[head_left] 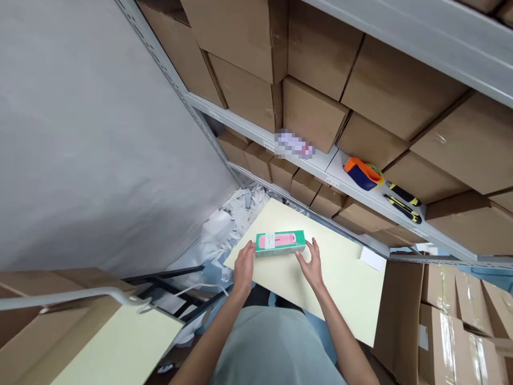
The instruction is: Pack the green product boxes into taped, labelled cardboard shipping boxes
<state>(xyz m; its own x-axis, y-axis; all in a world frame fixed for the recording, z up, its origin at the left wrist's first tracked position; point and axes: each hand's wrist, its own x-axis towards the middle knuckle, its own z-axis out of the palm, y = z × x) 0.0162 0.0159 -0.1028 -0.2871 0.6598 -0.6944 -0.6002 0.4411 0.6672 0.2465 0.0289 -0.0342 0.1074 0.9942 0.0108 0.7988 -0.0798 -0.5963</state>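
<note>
A green box (280,243) with a picture of a pink bottle and a pale label on its top lies lengthwise over the cream tabletop (340,283). My left hand (243,267) is closed on its left end, the fingers partly hidden behind the corner. At the right end, my right hand (311,264) holds the box between thumb and fingertips, the thumb low at the near corner. I cannot tell whether the box rests on the table or is slightly raised.
Brown cartons (312,112) fill a metal shelf. On its ledge lie an orange tape dispenser (363,174) and yellow-black cutters (403,208). A white slip (372,258) is at the table's right. Crumpled paper (228,222) heaps by the wall; more cartons (455,326) stand right.
</note>
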